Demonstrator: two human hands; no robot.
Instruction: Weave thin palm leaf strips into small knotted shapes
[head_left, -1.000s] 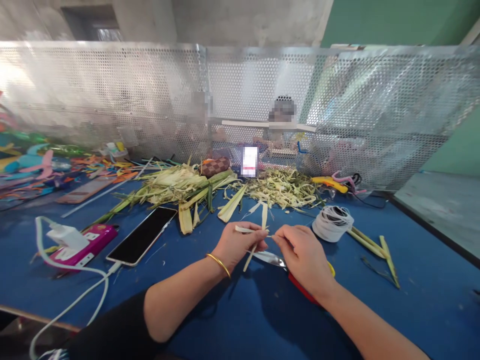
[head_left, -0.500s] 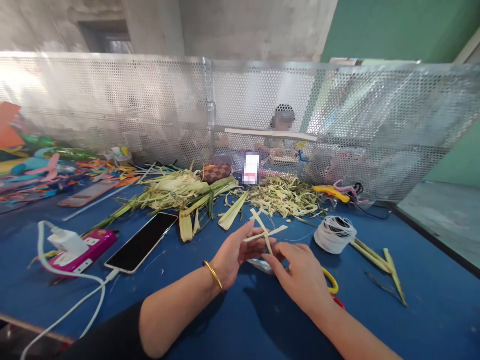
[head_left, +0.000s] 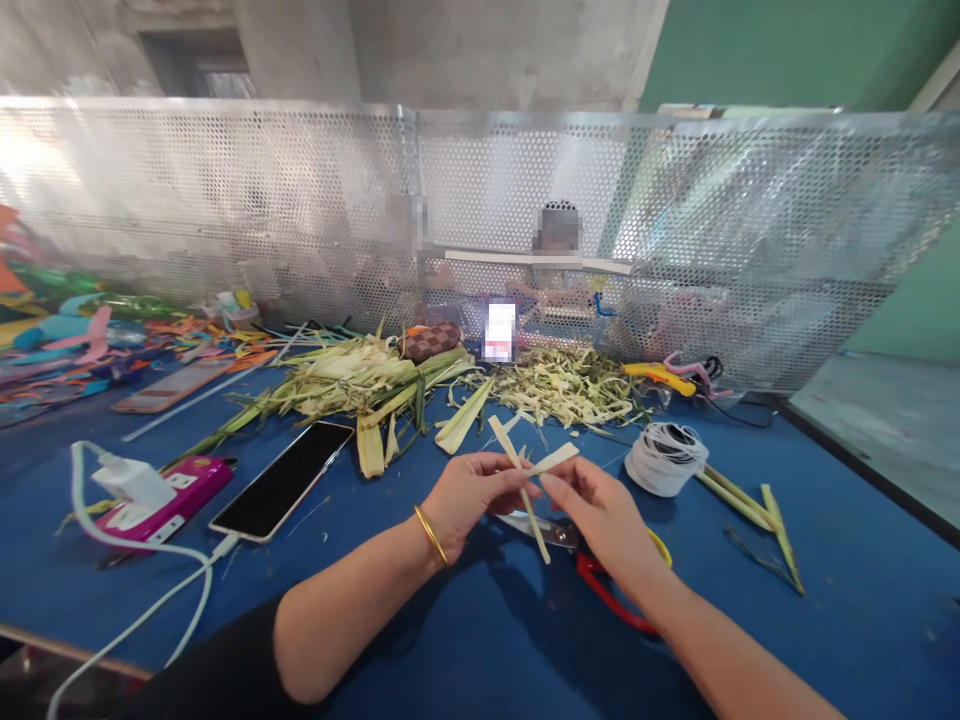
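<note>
Your left hand (head_left: 469, 500), nearer the crossing, is pinching the narrow pale leaf strip (head_left: 538, 532), slanting rightward toward the blue table's (head_left: 465, 650) near edge; your right hand (head_left: 611, 510) is gripping the wider cream leaf strip (head_left: 558, 460).

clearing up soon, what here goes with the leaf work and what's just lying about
For the work, likely:
- crossed leaf strips, in left hand and right hand
- scissors beneath
- leaf pile
- perhaps the white cord coil

Likely lying about:
- black-screened phone
- magenta power strip
- checkered pouch

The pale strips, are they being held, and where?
Yes: the left hand pinches them near their crossing; the right hand grips one strip toward its end.
</note>
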